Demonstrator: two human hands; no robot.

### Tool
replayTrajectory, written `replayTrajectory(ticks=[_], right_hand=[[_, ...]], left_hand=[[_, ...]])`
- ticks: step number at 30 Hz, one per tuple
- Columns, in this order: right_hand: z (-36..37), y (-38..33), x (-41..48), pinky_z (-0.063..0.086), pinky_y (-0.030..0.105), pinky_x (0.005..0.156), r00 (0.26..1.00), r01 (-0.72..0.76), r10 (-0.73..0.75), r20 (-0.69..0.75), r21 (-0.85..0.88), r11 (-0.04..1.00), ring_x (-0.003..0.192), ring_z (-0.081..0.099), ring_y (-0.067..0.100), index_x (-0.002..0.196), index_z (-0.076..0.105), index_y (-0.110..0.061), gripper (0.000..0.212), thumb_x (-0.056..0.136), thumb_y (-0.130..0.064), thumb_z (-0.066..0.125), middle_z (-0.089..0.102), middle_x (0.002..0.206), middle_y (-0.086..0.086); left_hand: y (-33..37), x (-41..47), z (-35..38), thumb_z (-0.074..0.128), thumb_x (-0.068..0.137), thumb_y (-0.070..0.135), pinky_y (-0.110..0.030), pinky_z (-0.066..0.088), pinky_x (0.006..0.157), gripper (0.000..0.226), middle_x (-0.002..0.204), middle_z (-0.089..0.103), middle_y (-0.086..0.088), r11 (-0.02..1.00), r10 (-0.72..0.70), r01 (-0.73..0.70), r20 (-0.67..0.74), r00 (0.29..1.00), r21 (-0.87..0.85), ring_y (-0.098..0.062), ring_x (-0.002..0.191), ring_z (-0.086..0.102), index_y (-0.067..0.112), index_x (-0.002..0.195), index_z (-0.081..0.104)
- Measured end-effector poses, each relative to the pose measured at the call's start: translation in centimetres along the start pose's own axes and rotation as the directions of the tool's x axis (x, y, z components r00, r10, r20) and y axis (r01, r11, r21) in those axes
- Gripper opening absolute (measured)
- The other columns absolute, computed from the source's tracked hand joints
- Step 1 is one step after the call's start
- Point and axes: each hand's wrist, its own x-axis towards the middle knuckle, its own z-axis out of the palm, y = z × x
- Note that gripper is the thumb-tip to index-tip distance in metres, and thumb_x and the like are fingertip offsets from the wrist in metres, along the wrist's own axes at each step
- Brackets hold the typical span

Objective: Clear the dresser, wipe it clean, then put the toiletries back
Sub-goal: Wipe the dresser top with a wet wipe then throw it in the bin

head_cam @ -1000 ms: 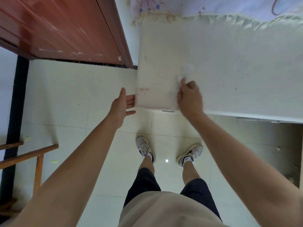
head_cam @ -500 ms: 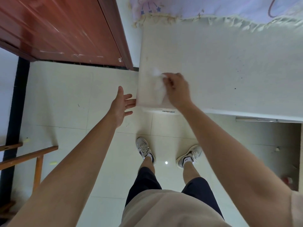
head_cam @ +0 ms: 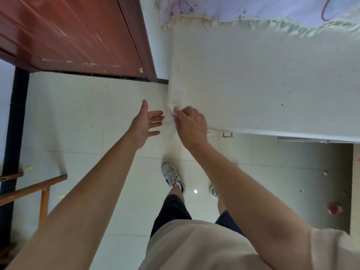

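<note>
A white tissue (head_cam: 169, 121) is pinched in the right hand (head_cam: 191, 124) at the front-left corner of the dresser (head_cam: 253, 84). The left hand (head_cam: 145, 124) is held wide just beside that corner. Debris is best swept over the edge into that palm.

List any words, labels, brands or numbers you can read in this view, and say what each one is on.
None can be read in this view.
Purple fabric at the dresser's far edge: printed stars and a curved line, no letters.
Red item on the floor: too blurred for any label.
Sneaker: no brand legible.
White wipe in the right hand: no print visible.
</note>
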Motion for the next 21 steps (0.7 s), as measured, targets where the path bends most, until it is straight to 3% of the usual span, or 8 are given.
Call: replayTrajectory(ticks=[4, 6, 8, 11, 14, 17, 21], right_hand=[[-1.9, -1.3, 4.1, 0.047, 0.038, 0.078, 0.981, -0.078, 0.065, 0.183, 0.061, 0.995, 0.097, 0.061, 0.029, 0.116, 0.068, -0.019, 0.029, 0.101, -0.034, 0.048, 0.063, 0.106, 0.007], [-3.6, 0.3, 5.5, 0.048, 0.038, 0.078, 0.985, -0.137, 0.124, 0.122, 0.112, 0.984, 0.097, 0.061, 0.028, 0.114, 0.067, -0.019, 0.029, 0.101, -0.035, 0.048, 0.059, 0.111, 0.006], [-5.3, 3.0, 6.2, 0.051, 0.036, 0.077, 0.965, -0.245, 0.257, -0.044, 0.183, 0.952, 0.089, 0.063, 0.026, 0.111, 0.066, -0.018, 0.028, 0.1, -0.038, 0.049, 0.055, 0.114, 0.005], [-7.3, 8.1, 6.0, 0.048, 0.031, 0.084, 0.814, -0.477, 0.547, -0.195, 0.311, 0.822, 0.082, 0.062, 0.021, 0.113, 0.066, -0.015, 0.029, 0.1, -0.036, 0.05, 0.053, 0.12, 0.006], [-7.7, 12.8, 4.8, 0.043, 0.027, 0.085, 0.705, -0.637, 0.679, -0.202, 0.24, 0.733, 0.094, 0.062, 0.027, 0.127, 0.063, -0.016, 0.034, 0.101, -0.033, 0.047, 0.054, 0.123, 0.009], [-5.9, 13.9, 4.5, 0.044, 0.04, 0.087, 0.78, -0.602, 0.597, -0.189, 0.036, 0.798, 0.101, 0.056, 0.037, 0.135, 0.058, -0.015, 0.038, 0.101, -0.027, 0.046, 0.055, 0.118, 0.016], [-1.9, 9.3, 8.3, 0.04, 0.041, 0.078, 0.925, -0.343, 0.32, -0.204, -0.087, 0.935, 0.094, 0.054, 0.036, 0.127, 0.061, -0.013, 0.034, 0.096, -0.023, 0.052, 0.059, 0.106, 0.015]], left_hand=[[1.8, -0.4, -1.3, 0.02, 0.097, 0.066, -0.045, 0.05, 0.097, 0.069, 0.118, 0.068, -0.003, 0.999, 0.038, -0.039, -0.033, 0.999, -0.033, -0.019, 0.112, 0.062, 0.017, 0.117, 0.064], [2.7, -0.3, -1.6, 0.022, 0.097, 0.066, -0.044, 0.051, 0.096, 0.069, 0.122, 0.066, -0.003, 0.998, 0.053, -0.054, -0.018, 0.998, -0.037, -0.018, 0.112, 0.062, 0.014, 0.124, 0.061], [3.6, 0.1, -1.4, 0.024, 0.097, 0.065, -0.043, 0.052, 0.095, 0.072, 0.129, 0.062, -0.004, 0.997, 0.057, -0.057, 0.009, 0.998, -0.043, -0.018, 0.114, 0.061, 0.01, 0.133, 0.055], [4.7, 0.6, -0.4, 0.025, 0.097, 0.065, -0.041, 0.052, 0.094, 0.076, 0.134, 0.057, -0.004, 0.997, 0.058, -0.056, 0.038, 0.998, -0.053, -0.019, 0.115, 0.059, 0.008, 0.141, 0.047], [5.3, 1.7, 1.2, 0.023, 0.098, 0.064, -0.039, 0.05, 0.094, 0.072, 0.13, 0.061, -0.003, 0.995, 0.071, -0.068, 0.034, 0.997, -0.07, -0.019, 0.112, 0.061, 0.01, 0.133, 0.055], [5.3, 3.1, 2.3, 0.021, 0.101, 0.06, -0.035, 0.05, 0.088, 0.067, 0.111, 0.071, -0.001, 0.994, 0.098, -0.101, -0.051, 0.994, -0.053, -0.018, 0.098, 0.064, 0.015, 0.109, 0.071], [4.3, 5.3, 2.3, 0.02, 0.102, 0.057, -0.039, 0.05, 0.09, 0.072, 0.103, 0.072, -0.009, 0.98, 0.081, -0.098, -0.105, 0.991, -0.175, -0.022, 0.091, 0.063, 0.007, 0.108, 0.072]])
